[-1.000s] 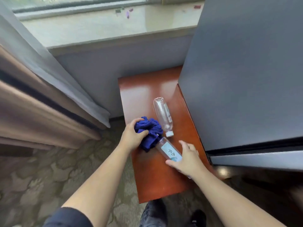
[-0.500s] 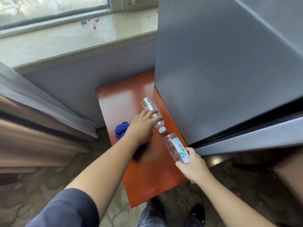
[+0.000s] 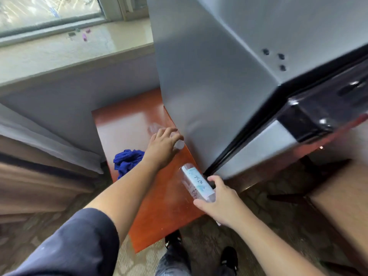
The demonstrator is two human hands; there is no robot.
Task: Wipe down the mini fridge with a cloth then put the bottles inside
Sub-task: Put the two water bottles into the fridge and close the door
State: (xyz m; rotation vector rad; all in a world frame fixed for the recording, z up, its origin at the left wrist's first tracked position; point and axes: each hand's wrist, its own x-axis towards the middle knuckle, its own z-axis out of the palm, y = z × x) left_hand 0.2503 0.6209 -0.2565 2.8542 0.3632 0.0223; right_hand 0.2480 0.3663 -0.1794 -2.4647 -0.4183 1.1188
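Observation:
A grey mini fridge (image 3: 209, 66) stands at the right, its door shut. My right hand (image 3: 221, 200) grips a clear bottle with a blue-and-white label (image 3: 196, 181), lifted just above the red-brown table (image 3: 123, 124). My left hand (image 3: 164, 145) closes over a second clear bottle (image 3: 154, 128) lying on the table beside the fridge's side wall; the bottle is blurred and partly hidden by the fingers. A crumpled blue cloth (image 3: 127, 161) lies on the table's left edge, partly behind my left forearm.
A pale windowsill (image 3: 59, 54) runs behind the table, with a grey curtain (image 3: 39, 140) at the left. Patterned carpet (image 3: 268, 226) covers the floor. My legs and dark shoes (image 3: 229, 257) are below the table's near corner.
My left hand let go of the blue cloth and moved right onto the second bottle. My right hand raised the labelled bottle off the table. The view swung right toward the fridge.

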